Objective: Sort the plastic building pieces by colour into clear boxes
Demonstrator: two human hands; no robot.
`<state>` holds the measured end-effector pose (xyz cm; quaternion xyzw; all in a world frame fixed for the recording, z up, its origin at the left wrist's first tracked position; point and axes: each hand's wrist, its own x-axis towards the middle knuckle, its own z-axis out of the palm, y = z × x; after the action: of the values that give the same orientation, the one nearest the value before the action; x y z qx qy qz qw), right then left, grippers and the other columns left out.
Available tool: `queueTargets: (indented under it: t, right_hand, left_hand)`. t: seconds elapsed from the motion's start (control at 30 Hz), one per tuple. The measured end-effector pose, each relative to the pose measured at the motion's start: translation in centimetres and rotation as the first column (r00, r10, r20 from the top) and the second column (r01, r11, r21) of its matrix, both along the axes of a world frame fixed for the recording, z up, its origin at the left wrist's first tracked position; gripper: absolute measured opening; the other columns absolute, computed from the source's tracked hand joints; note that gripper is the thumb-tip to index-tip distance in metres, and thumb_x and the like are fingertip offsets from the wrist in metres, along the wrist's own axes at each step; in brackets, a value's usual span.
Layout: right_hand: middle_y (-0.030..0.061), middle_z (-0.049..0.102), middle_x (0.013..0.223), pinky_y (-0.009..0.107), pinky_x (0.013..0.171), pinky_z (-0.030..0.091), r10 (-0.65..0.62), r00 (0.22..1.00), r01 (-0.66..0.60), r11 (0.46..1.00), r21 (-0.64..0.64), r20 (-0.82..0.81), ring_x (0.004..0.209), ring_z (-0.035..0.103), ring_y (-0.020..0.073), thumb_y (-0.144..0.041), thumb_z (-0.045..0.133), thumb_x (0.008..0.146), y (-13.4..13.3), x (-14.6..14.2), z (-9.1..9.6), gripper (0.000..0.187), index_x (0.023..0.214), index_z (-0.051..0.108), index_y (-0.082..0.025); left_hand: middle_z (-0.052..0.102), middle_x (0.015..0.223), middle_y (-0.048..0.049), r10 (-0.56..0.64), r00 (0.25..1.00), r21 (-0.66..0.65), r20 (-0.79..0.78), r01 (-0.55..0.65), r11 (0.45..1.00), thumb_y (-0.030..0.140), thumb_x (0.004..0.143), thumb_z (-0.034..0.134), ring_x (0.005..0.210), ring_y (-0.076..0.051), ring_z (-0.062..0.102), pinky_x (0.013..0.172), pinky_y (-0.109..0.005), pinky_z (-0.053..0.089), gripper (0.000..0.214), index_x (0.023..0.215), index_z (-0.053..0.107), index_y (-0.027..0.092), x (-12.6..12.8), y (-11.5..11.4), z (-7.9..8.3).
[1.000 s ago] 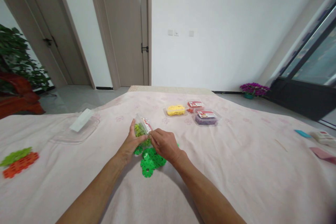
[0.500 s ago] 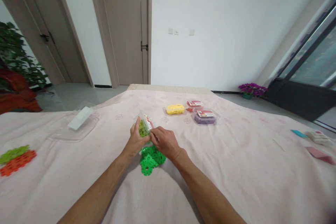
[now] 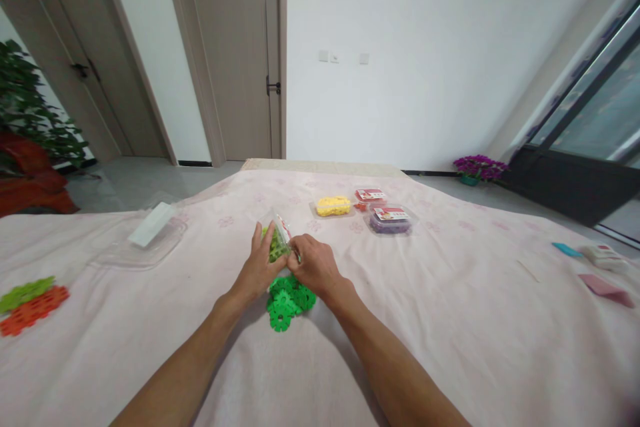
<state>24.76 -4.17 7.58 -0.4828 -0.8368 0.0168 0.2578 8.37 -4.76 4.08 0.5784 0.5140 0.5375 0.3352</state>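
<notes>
A clear plastic box [image 3: 278,248] with yellow-green pieces inside is tilted up between my hands, its labelled lid facing right. My left hand [image 3: 259,265] grips the box from the left, fingers along its side and thumb at the lower edge. At the right corner, my right hand [image 3: 316,264] pinches the rim of the box; the fingertips are partly hidden. Just below lies a pile of green notched disc pieces [image 3: 290,300] on the cloth.
Beyond my hands sit an open box of yellow pieces [image 3: 333,206], a red labelled box [image 3: 371,195] and a purple labelled box [image 3: 390,220]. Clear empty containers [image 3: 145,240] and orange discs [image 3: 35,311] lie left. A pink item [image 3: 606,289] lies right on the cloth [image 3: 450,320].
The box has turned slightly between my hands, its lid now more edge-on. My left fingers have spread and shifted over its side; my right hand has curled more at the corner.
</notes>
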Motion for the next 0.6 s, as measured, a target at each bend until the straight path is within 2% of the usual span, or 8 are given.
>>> queueTargets:
  t: [0.17,0.3,0.43,0.6]
  right_hand:
    - [0.0048,0.068,0.097,0.027,0.067,0.039,-0.009,1.0,0.009,1.0,0.028,0.005,0.085,0.064,0.0184,-0.02,0.056,0.088,-0.4,-0.9,-0.1,0.011,0.098,0.059,-0.021]
    - [0.0041,0.067,0.098,0.027,0.065,0.037,-0.027,1.0,0.026,0.999,0.025,0.013,0.086,0.064,0.0184,-0.02,0.055,0.088,-0.6,-1.2,-0.1,0.011,0.099,0.058,-0.021]
    - [0.0046,0.067,0.099,0.028,0.064,0.035,-0.047,0.998,0.046,0.999,0.009,0.04,0.085,0.063,0.0183,-0.02,0.055,0.089,-0.8,-1.2,0.0,0.012,0.1,0.058,-0.02]
    - [0.0052,0.068,0.099,0.028,0.065,0.035,-0.022,0.998,0.023,1.0,-0.013,0.063,0.085,0.064,0.0183,-0.021,0.054,0.091,-1.0,-1.0,0.6,0.011,0.1,0.06,-0.019]
  left_hand:
    - [0.021,0.166,-0.0129,-0.019,0.994,-0.022,0.109,0.022,1.0,0.031,0.063,0.086,0.155,-0.032,0.011,0.124,-0.049,0.009,0.079,0.136,0.057,0.027,-1.2,0.6,-0.6]
    - [0.013,0.168,-0.0111,-0.052,0.998,-0.083,0.021,0.054,0.995,0.034,0.066,0.081,0.156,-0.03,0.007,0.125,-0.047,0.008,0.084,0.143,0.05,0.025,-1.9,1.0,-0.4]
    - [0.012,0.169,-0.0097,-0.074,0.997,-0.154,-0.008,0.072,0.985,0.043,0.076,0.071,0.156,-0.03,0.007,0.125,-0.05,0.009,0.075,0.145,0.049,0.025,-1.9,1.4,-0.1]
    - [0.027,0.164,-0.0117,0.021,1.0,-0.049,0.005,-0.021,0.999,0.038,0.066,0.081,0.154,-0.034,0.014,0.124,-0.053,0.014,0.075,0.137,0.057,0.027,-1.7,2.3,-1.4]
